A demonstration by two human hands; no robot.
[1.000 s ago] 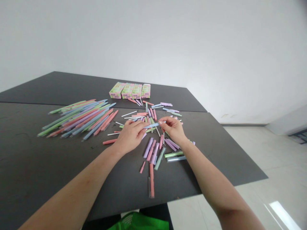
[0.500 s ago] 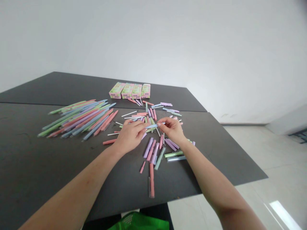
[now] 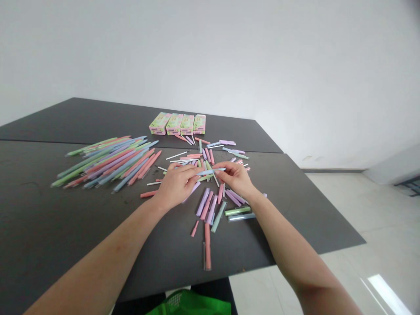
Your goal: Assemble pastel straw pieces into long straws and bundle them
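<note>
A light blue pen piece (image 3: 210, 172) lies level between my two hands, over the scattered pen parts. My left hand (image 3: 179, 181) is closed on its left end, the fingers bent over it. My right hand (image 3: 236, 177) pinches it near the right, pointed end between thumb and fingertips. Below the hands are purple and pink barrels (image 3: 206, 205), a teal barrel (image 3: 218, 217) and a green barrel (image 3: 237, 211). White refills (image 3: 176, 155) lie beyond and left of the hands. A longer red pen part with a clear cap (image 3: 208, 247) is nearest the front edge.
A pile of full-length pastel pens (image 3: 108, 164) covers the left of the dark table (image 3: 82, 236). Several small green and pink boxes (image 3: 177, 124) stand in a row at the back. The table's right edge drops to a tiled floor (image 3: 348, 192).
My right fingers have shifted slightly along the light blue piece, and more of its pointed end shows. My left hand has moved a little left. The parts on the table look unmoved.
</note>
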